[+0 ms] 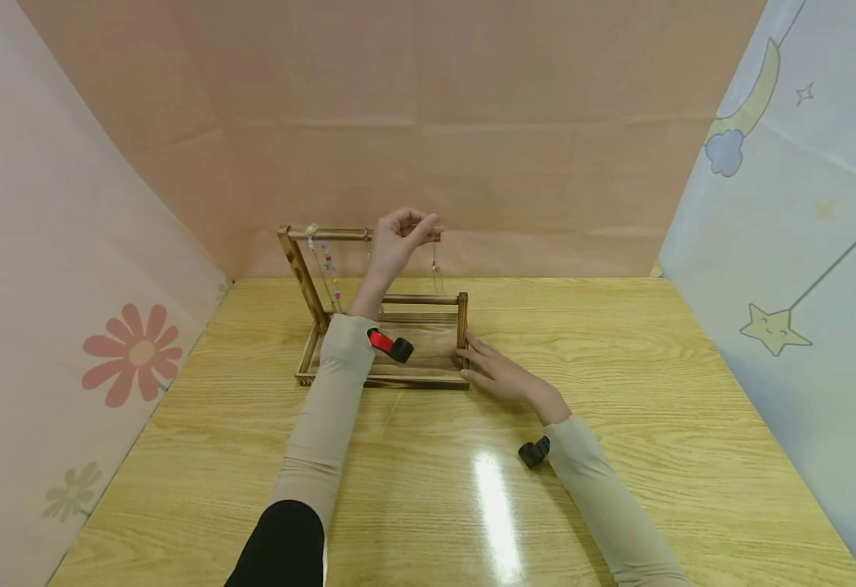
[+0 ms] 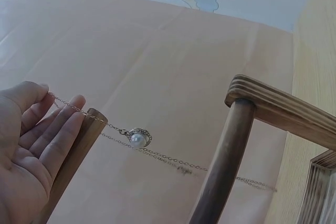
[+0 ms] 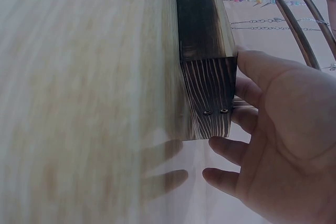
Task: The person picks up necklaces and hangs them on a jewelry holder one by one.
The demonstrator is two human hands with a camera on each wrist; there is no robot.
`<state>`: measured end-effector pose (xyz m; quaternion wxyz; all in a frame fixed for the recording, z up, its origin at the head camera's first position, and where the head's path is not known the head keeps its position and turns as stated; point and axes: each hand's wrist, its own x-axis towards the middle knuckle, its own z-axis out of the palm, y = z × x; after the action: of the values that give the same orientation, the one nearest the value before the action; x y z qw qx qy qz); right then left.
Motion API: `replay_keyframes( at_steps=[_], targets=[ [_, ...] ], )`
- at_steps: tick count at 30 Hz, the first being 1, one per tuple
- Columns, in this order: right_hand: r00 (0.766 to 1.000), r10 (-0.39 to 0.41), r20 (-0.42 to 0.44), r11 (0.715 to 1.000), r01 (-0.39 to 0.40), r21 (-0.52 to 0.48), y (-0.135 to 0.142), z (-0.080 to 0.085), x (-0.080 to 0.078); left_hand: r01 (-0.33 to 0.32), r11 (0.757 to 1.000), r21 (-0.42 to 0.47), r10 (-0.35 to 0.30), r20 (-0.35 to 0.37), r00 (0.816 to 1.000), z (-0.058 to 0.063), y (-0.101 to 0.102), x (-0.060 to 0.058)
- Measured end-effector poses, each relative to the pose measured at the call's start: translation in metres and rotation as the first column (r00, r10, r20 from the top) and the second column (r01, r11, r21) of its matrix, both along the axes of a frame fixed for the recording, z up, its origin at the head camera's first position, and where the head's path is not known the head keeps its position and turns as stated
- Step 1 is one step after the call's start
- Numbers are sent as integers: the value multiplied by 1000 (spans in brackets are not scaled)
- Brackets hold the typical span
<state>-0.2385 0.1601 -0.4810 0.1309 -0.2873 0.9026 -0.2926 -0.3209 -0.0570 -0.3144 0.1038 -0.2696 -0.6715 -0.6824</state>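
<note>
A brown wooden jewelry stand (image 1: 301, 273) has an upper rod (image 1: 343, 234), a lower rod (image 1: 421, 299) and a shallow tray base. At the upper rod's right end, my left hand (image 1: 394, 244) pinches the fine chain of a necklace between thumb and fingertip. The left wrist view shows the necklace's pearl pendant (image 2: 138, 140) in a sparkling setting, its chain crossing the rod's tip (image 2: 98, 115). My right hand (image 1: 501, 375) touches the stand's right end with fairly straight fingers; some fingertips are hidden behind the wood (image 3: 210, 93) in the right wrist view.
A colorful beaded strand (image 1: 331, 273) and other jewelry hang from the upper rod's left part. The stand is on a wood-grain table (image 1: 619, 350). A peach backdrop (image 1: 516, 163) rises behind, with patterned sheets on both sides.
</note>
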Motion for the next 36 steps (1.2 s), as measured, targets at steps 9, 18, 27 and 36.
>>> replay_keyframes(
  at_steps=[9,18,27,36],
  targets=[
    [1000,3,-6,1000,-3,0,0,0,1,17,1000,25,-17,0,1000,3,-5,4],
    [1000,8,-1,1000,-8,-16,0,0,1,-21,1000,7,21,-35,999,3,-10,8],
    [1000,-2,15,1000,3,-23,0,1,2,-27,998,52,28,-30,999,-3,-15,9],
    [1000,0,10,1000,0,-26,0,-1,1,-29,996,89,33,-46,998,-7,-19,10]
  ],
)
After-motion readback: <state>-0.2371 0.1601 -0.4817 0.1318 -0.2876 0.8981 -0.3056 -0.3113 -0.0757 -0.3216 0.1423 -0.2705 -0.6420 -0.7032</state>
